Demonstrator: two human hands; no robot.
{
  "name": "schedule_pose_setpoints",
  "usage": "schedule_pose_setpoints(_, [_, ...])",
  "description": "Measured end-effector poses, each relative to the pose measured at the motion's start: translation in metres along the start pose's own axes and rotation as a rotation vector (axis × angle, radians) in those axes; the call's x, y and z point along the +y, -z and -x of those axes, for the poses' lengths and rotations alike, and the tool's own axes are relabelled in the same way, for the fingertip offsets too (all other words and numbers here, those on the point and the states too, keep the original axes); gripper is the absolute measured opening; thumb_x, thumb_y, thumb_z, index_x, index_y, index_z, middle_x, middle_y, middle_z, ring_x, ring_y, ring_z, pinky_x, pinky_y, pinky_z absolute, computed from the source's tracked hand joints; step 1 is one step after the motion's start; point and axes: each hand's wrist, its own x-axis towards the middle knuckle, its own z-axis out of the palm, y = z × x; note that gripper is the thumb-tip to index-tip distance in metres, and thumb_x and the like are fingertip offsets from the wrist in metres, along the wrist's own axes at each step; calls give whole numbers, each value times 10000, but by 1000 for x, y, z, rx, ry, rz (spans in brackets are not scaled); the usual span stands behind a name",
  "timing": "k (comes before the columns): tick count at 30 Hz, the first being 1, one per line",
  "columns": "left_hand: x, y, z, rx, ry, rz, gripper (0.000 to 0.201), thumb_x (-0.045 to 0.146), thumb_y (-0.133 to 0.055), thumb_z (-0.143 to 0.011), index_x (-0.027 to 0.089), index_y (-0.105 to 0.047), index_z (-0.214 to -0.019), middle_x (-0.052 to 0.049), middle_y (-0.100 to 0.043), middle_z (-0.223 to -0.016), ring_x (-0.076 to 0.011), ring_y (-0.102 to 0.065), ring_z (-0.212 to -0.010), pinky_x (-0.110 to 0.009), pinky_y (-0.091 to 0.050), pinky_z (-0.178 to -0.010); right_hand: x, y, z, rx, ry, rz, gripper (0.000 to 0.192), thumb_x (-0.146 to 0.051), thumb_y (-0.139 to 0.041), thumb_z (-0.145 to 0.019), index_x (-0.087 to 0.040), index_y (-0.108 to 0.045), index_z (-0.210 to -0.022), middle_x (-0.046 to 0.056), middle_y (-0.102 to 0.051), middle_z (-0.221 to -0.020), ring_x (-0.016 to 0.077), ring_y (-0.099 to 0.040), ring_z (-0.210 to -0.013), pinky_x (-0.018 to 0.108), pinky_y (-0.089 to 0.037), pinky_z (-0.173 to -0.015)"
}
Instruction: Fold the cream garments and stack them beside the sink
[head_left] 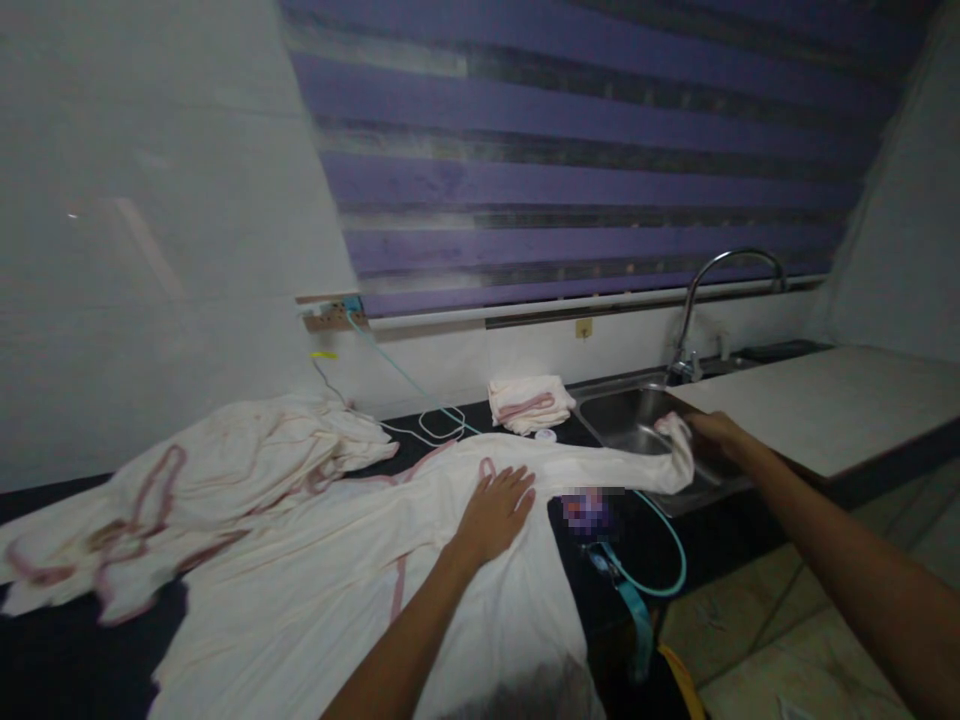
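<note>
And there's one spread white garment (330, 580) on the dark counter (75, 660), its sleeve (600, 468) stretched lengthwise rightward to one sink (626, 408), left hand (496, 512) resting flat, right hand (716, 432) gripping the cuff (675, 432).

A kitchen, by the look of its steel sink (637, 410), arched tap (686, 310) and dark countertop (45, 660).

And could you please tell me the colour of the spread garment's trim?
The trim is pink, shown in the head view.
</note>
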Motion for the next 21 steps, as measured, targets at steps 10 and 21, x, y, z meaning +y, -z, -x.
schedule_pose_setpoints(10, [2,2,-3,-31,8,16,554,488,-266,-1090,257,-545,-1509,-74,-472,-1615,-308,-429,-1502,-615,-303,-1248,1,-41,139,-817,629,775,517,-34,-474,-780,-173,-750,-1194,120,-744,-1173,236,-679,-1116,349,-469,-1045])
schedule_pose_setpoints(21, [2,-2,0,1,8,29,551,480,-254,-1095,255,-537,-1511,-67,-485,-1607,-306,-432,-1499,-630,-298,-1243,-21,-98,159,-394,372,1113,399,-185,-402,-1007,-129,-614,-1341,250,-712,-1167,357,-722,-1078,525,-519,-947])
